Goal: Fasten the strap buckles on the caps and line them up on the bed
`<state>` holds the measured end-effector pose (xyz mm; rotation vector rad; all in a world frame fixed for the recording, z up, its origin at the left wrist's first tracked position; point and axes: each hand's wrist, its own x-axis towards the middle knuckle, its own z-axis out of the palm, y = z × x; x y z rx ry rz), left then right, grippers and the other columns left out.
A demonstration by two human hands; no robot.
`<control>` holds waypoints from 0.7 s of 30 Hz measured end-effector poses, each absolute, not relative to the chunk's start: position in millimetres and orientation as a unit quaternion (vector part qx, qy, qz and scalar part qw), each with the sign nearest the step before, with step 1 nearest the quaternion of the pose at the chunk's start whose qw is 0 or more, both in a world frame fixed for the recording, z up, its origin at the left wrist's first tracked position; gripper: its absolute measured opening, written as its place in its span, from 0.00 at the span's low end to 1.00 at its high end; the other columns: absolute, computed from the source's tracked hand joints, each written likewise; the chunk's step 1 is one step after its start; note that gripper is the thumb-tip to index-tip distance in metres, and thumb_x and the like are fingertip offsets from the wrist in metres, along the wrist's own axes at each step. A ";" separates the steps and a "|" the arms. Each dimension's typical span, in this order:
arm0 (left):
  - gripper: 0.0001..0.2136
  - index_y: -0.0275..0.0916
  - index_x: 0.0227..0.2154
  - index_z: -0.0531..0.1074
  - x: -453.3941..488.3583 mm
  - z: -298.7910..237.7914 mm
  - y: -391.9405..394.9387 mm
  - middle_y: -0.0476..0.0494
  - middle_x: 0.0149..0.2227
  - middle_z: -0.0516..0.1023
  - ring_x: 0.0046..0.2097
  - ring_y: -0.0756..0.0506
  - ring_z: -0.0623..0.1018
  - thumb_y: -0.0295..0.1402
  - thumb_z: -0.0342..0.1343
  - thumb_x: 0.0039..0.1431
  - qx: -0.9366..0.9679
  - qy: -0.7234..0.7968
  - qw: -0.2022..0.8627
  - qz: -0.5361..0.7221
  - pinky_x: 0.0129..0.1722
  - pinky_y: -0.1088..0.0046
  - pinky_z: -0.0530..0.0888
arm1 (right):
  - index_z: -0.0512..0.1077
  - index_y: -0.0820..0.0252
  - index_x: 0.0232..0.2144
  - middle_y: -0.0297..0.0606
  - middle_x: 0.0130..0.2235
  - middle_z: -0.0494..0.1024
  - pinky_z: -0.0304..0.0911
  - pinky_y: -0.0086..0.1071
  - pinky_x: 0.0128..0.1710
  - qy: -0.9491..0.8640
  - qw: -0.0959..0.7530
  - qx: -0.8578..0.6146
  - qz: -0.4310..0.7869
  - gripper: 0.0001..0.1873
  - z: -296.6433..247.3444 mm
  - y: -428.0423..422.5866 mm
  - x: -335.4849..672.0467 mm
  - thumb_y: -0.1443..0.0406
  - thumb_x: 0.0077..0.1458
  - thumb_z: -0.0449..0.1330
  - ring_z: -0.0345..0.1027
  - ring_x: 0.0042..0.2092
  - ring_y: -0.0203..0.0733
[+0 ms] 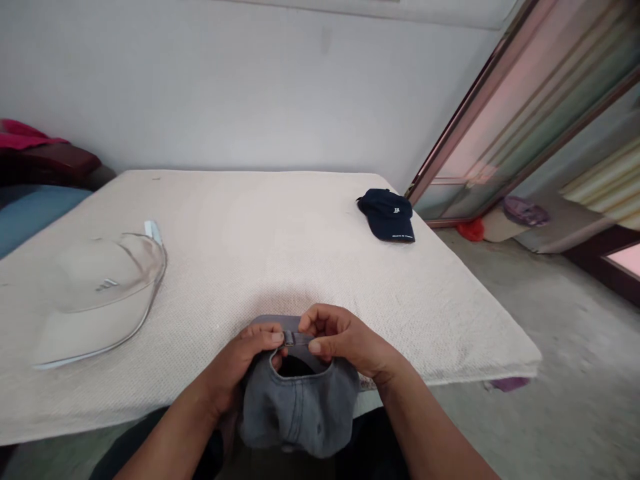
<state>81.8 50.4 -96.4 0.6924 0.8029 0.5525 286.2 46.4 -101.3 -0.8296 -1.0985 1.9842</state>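
Observation:
A grey baseball cap (pixel 300 410) is held at the near edge of the table, its back opening facing up towards me. Across that opening runs an adjustment strap (pixel 301 339) with a small metal buckle (pixel 289 338). My left hand (pixel 240 357) is closed on the strap beside the buckle, thumb on top. On the other side, my right hand (pixel 350 340) pinches the strap between thumb and fingers. The cap's brim lies on the far side, mostly hidden behind the hands.
A cream cap (pixel 100 280) with a pale tag lies at the left of the cloth-covered table (pixel 260 233). At the far right sits a navy cap (pixel 387 213). Beyond the right edge are a concrete floor (pixel 505 293) and a framed glass door (pixel 480 133). A wall stands behind.

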 end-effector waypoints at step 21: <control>0.08 0.33 0.36 0.77 100.3 -104.2 53.9 0.40 0.32 0.81 0.35 0.44 0.79 0.30 0.57 0.55 0.278 0.339 0.844 0.308 0.36 0.71 0.73 | 0.73 0.61 0.34 0.29 0.26 0.74 0.65 0.23 0.31 -0.138 0.656 -0.372 0.642 0.13 -115.4 79.4 324.8 0.69 0.41 0.68 0.68 0.28 0.29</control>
